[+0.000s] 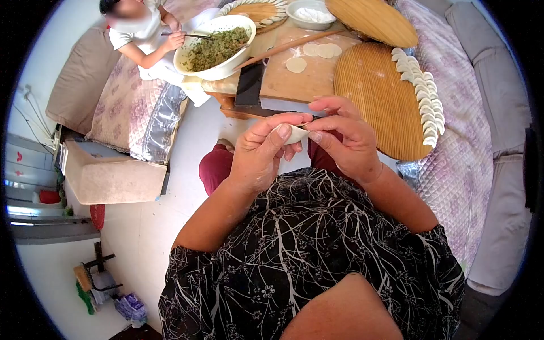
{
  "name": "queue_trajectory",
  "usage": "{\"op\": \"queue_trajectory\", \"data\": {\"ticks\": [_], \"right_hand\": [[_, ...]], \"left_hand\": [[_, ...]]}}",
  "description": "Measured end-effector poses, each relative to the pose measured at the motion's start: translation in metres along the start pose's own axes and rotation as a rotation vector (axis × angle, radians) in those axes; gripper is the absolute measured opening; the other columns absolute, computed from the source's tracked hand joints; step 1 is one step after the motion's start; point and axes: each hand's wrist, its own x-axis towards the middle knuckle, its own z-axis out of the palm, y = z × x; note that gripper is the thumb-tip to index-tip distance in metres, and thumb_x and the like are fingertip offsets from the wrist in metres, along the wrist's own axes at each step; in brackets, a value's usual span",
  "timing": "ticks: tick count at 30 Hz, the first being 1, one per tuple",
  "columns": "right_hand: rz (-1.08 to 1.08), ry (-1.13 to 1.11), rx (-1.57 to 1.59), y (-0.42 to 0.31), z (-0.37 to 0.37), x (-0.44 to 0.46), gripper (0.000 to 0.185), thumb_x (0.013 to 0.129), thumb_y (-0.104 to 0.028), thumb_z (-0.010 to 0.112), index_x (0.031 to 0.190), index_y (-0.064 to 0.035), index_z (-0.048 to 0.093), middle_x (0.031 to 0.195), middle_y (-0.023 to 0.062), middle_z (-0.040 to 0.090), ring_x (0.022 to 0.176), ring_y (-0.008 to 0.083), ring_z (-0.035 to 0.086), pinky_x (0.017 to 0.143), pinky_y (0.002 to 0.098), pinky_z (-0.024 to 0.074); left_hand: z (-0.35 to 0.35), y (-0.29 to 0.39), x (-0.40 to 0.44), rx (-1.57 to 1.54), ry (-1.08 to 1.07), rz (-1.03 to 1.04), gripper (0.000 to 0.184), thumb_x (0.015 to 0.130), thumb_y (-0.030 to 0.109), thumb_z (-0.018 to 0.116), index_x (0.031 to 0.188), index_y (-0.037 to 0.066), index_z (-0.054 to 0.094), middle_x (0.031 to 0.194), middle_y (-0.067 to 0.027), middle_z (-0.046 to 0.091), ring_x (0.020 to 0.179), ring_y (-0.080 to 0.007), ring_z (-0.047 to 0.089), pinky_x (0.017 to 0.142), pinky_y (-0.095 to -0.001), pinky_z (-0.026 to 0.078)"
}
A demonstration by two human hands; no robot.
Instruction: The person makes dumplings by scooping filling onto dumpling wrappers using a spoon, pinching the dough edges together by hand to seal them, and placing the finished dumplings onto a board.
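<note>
Between my two hands is a pale folded dumpling (296,134), held above my lap. My left hand (262,148) is closed round its left side, thumb on the dough. The fingertips of my right hand (347,140) pinch its right end. Beyond my hands, a wooden board (300,85) carries several round dough wrappers (296,65) and a long rolling pin (289,47). To the right, an oval slatted tray (374,102) bears rows of folded dumplings (429,107) along its right edge.
A white bowl (225,70) of green filling (218,50) stands at the upper left, where another person's hand (177,39) holds chopsticks (187,35) over it. Behind are a bowl of flour (311,15), another slatted tray (377,20) and a dumpling-ringed tray (258,11). Sofas flank both sides.
</note>
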Motion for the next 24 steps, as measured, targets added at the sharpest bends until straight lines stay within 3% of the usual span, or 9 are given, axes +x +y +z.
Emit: {"op": "queue_trajectory", "data": {"ticks": [2, 4, 11, 13, 16, 24], "right_hand": [[-0.013, -0.007, -0.018, 0.000, 0.000, -0.001, 0.017, 0.071, -0.003, 0.067, 0.086, -0.0094, 0.066, 0.106, 0.0069, 0.052, 0.093, 0.0159, 0.049, 0.078, 0.0246, 0.0384], [0.167, 0.010, 0.137, -0.001, 0.000, -0.003, 0.013, 0.072, -0.004, 0.067, 0.084, -0.0090, 0.066, 0.104, 0.0067, 0.054, 0.090, 0.0138, 0.051, 0.076, 0.0232, 0.0398], [0.080, 0.029, 0.149, 0.004, 0.002, -0.003, 0.022, 0.074, -0.004, 0.066, 0.095, -0.0035, 0.062, 0.105, 0.0074, 0.054, 0.086, 0.0102, 0.054, 0.077, 0.0219, 0.0422], [0.343, 0.017, 0.530, -0.001, 0.005, -0.005, 0.022, 0.077, -0.004, 0.063, 0.099, -0.0007, 0.059, 0.102, 0.0058, 0.055, 0.087, 0.0099, 0.054, 0.078, 0.0226, 0.0423], [0.467, -0.066, 0.670, 0.000, 0.002, -0.007, 0.018, 0.081, -0.004, 0.059, 0.098, -0.0003, 0.059, 0.099, 0.0040, 0.056, 0.089, 0.0097, 0.053, 0.079, 0.0230, 0.0419], [0.406, 0.051, 0.682, 0.006, 0.009, -0.009, 0.009, 0.082, -0.005, 0.058, 0.090, -0.0004, 0.061, 0.090, 0.0025, 0.058, 0.083, 0.0090, 0.053, 0.075, 0.0222, 0.0422]], "left_hand": [[-0.002, -0.002, 0.000, -0.019, -0.012, 0.003, 0.023, 0.089, 0.017, 0.049, 0.104, 0.002, 0.058, 0.110, -0.0102, 0.056, 0.073, -0.0089, 0.053, 0.059, -0.0202, 0.041], [-0.004, -0.004, 0.000, -0.022, -0.027, 0.020, 0.022, 0.089, 0.016, 0.049, 0.104, 0.002, 0.058, 0.112, -0.0110, 0.055, 0.074, -0.0098, 0.053, 0.060, -0.0206, 0.041], [-0.008, -0.003, 0.001, 0.028, -0.096, 0.115, 0.020, 0.089, 0.015, 0.048, 0.102, 0.002, 0.058, 0.119, -0.0132, 0.047, 0.078, -0.0134, 0.054, 0.062, -0.0223, 0.043], [-0.009, -0.004, 0.002, 0.023, -0.116, 0.130, 0.020, 0.089, 0.014, 0.048, 0.103, 0.002, 0.058, 0.119, -0.0131, 0.046, 0.079, -0.0136, 0.054, 0.062, -0.0223, 0.043], [-0.009, -0.004, 0.001, 0.016, -0.137, 0.147, 0.021, 0.089, 0.014, 0.048, 0.103, 0.003, 0.057, 0.120, -0.0130, 0.046, 0.080, -0.0139, 0.054, 0.062, -0.0222, 0.043], [-0.009, -0.009, 0.001, 0.011, -0.159, 0.169, 0.021, 0.088, 0.011, 0.049, 0.105, 0.002, 0.057, 0.118, -0.0125, 0.045, 0.084, -0.0158, 0.054, 0.068, -0.0253, 0.045]]}}
